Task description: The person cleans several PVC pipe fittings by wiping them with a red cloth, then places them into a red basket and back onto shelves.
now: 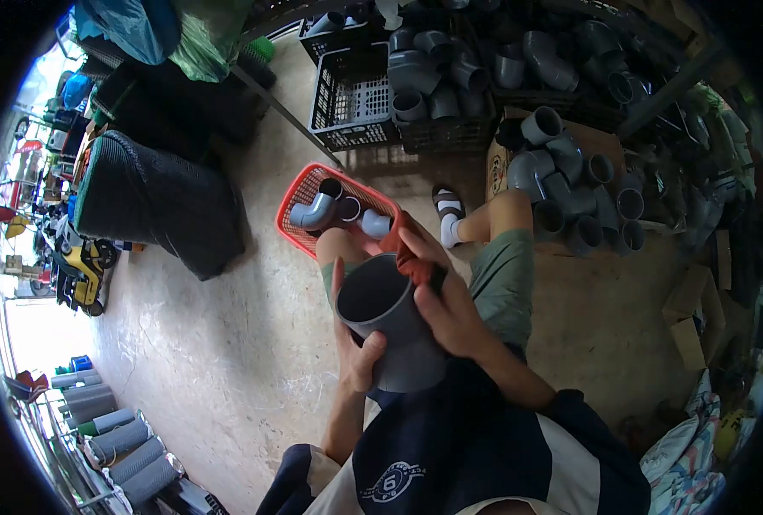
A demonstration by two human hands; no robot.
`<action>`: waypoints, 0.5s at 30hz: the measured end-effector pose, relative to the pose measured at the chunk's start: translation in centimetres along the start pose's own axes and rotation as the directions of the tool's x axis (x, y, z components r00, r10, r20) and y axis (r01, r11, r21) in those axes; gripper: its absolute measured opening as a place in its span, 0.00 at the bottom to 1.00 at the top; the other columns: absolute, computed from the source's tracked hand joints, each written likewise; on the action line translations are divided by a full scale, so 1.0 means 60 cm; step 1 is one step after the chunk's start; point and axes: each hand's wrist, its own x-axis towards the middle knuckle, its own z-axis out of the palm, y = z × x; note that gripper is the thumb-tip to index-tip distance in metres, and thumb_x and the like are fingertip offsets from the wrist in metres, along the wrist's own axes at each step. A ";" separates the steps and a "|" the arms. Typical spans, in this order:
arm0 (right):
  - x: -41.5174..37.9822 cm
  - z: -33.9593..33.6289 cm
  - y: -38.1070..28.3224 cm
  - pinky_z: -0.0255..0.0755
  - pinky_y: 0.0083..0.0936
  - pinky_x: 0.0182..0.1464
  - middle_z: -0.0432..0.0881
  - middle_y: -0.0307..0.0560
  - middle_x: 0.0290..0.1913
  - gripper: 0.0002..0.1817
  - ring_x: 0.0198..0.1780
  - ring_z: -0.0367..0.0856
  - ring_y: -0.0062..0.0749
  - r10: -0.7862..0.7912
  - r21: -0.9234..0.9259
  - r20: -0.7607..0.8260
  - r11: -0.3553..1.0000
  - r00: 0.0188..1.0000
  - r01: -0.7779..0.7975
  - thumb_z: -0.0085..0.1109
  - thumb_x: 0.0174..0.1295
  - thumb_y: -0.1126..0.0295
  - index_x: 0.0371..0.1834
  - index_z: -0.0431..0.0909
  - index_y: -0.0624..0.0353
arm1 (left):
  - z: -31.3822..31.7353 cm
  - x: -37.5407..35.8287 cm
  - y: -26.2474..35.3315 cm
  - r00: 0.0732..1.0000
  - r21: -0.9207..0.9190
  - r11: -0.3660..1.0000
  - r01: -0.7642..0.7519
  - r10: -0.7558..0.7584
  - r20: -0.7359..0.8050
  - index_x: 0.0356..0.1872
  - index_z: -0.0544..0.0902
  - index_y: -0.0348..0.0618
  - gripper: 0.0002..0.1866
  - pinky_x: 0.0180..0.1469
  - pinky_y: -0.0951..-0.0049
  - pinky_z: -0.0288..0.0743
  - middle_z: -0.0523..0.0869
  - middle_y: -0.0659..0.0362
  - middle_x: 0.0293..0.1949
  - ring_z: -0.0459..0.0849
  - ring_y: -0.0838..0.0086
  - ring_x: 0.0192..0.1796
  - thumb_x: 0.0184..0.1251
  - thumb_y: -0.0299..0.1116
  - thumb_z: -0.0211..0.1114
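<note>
A wide grey pipe fitting (403, 352) is held in front of the chest, its dark round opening tilted up to the left. My left hand (355, 348) is wrapped round its left side, thumb across the front. My right hand (446, 305) presses a reddish-brown cloth (409, 257) against the fitting's upper right rim. Just beyond the hands, a red plastic basket (291, 196) on the floor holds several grey fittings, among them a bent one (313, 212).
Black crates (353, 129) stand at the top, one heaped with grey fittings (416, 73). More fittings lie on a cardboard box (494, 167) at the right. Dark mesh rolls (154, 193) are at the left, and a metal pole (283, 112) slants beyond the basket.
</note>
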 end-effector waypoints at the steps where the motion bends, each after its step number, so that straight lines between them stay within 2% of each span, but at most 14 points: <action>1: -0.007 0.007 -0.008 0.49 0.36 0.78 0.58 0.62 0.78 0.33 0.79 0.57 0.48 -0.038 -0.082 0.005 0.996 0.999 0.038 0.51 0.71 0.70 0.79 0.56 0.62 | -0.003 0.006 -0.001 1.000 0.012 0.999 -0.032 0.032 0.000 0.81 0.44 0.41 0.67 0.72 0.60 0.65 0.74 0.46 0.67 0.74 0.60 0.69 0.49 0.63 0.76; 3: -0.035 -0.001 -0.004 0.46 0.39 0.79 0.50 0.63 0.81 0.34 0.82 0.51 0.51 0.094 -0.059 0.087 0.994 0.992 -0.089 0.53 0.70 0.70 0.79 0.57 0.60 | -0.013 0.008 -0.014 0.997 0.036 0.996 -0.080 0.081 -0.012 0.81 0.45 0.41 0.63 0.71 0.60 0.66 0.73 0.47 0.67 0.74 0.60 0.69 0.55 0.62 0.73; 5: -0.059 -0.008 0.000 0.44 0.40 0.80 0.45 0.63 0.82 0.34 0.83 0.47 0.52 0.200 -0.089 0.183 0.978 0.963 -0.186 0.53 0.70 0.70 0.79 0.57 0.60 | -0.017 0.017 -0.026 0.986 -0.125 0.991 -0.045 0.024 -0.165 0.81 0.46 0.41 0.57 0.70 0.60 0.68 0.72 0.47 0.68 0.74 0.61 0.69 0.62 0.60 0.69; 6: -0.078 -0.003 0.002 0.44 0.40 0.80 0.49 0.62 0.81 0.34 0.82 0.49 0.50 0.202 -0.101 0.194 0.978 0.960 -0.185 0.52 0.70 0.70 0.79 0.56 0.61 | -0.018 0.015 -0.031 0.971 -0.207 0.978 -0.031 -0.019 -0.237 0.81 0.46 0.41 0.55 0.70 0.60 0.68 0.72 0.47 0.68 0.74 0.61 0.69 0.65 0.59 0.67; 8: -0.101 0.000 0.008 0.44 0.40 0.80 0.55 0.59 0.79 0.34 0.81 0.53 0.48 0.192 -0.135 0.215 0.977 0.958 -0.166 0.50 0.71 0.69 0.80 0.55 0.62 | -0.028 0.017 -0.032 0.983 -0.222 0.969 -0.105 0.067 -0.170 0.82 0.46 0.46 0.44 0.71 0.58 0.69 0.69 0.48 0.72 0.73 0.59 0.71 0.75 0.56 0.54; 9: -0.099 -0.002 0.004 0.44 0.39 0.80 0.55 0.59 0.80 0.34 0.81 0.53 0.47 0.174 -0.115 0.202 0.982 0.964 -0.153 0.50 0.71 0.69 0.80 0.54 0.63 | -0.031 0.015 -0.033 0.985 -0.230 0.963 -0.139 0.110 -0.135 0.82 0.46 0.49 0.39 0.71 0.58 0.69 0.67 0.49 0.73 0.72 0.58 0.71 0.80 0.54 0.48; 10: -0.091 -0.002 -0.004 0.45 0.38 0.80 0.55 0.59 0.80 0.34 0.81 0.53 0.45 0.153 -0.094 0.188 0.986 0.970 -0.137 0.50 0.72 0.68 0.80 0.54 0.64 | -0.025 0.012 -0.028 0.982 -0.164 0.978 -0.126 0.099 -0.163 0.82 0.46 0.45 0.49 0.72 0.58 0.68 0.68 0.48 0.72 0.72 0.59 0.71 0.71 0.60 0.59; 11: -0.080 -0.003 -0.007 0.45 0.38 0.80 0.55 0.58 0.80 0.34 0.81 0.52 0.44 0.125 -0.073 0.174 0.991 0.977 -0.114 0.50 0.72 0.68 0.79 0.53 0.65 | -0.023 0.013 -0.028 0.989 -0.153 0.982 -0.114 0.098 -0.111 0.81 0.46 0.44 0.52 0.72 0.59 0.68 0.69 0.48 0.72 0.73 0.59 0.71 0.68 0.61 0.61; 14: -0.032 -0.010 0.000 0.43 0.38 0.80 0.49 0.60 0.82 0.36 0.83 0.48 0.44 0.150 0.224 0.036 0.962 0.988 -0.154 0.51 0.69 0.75 0.80 0.53 0.61 | -0.026 0.001 -0.028 0.996 -0.106 0.992 -0.069 0.073 0.041 0.81 0.45 0.41 0.59 0.72 0.60 0.67 0.70 0.48 0.71 0.73 0.61 0.71 0.59 0.63 0.68; 15: -0.026 -0.013 0.002 0.42 0.38 0.81 0.48 0.60 0.82 0.35 0.83 0.47 0.44 0.155 0.274 0.069 0.947 0.986 -0.168 0.50 0.69 0.75 0.80 0.53 0.62 | -0.025 -0.005 -0.029 0.994 -0.091 0.995 -0.050 0.058 0.087 0.81 0.45 0.40 0.62 0.72 0.61 0.67 0.71 0.48 0.70 0.73 0.61 0.70 0.56 0.63 0.71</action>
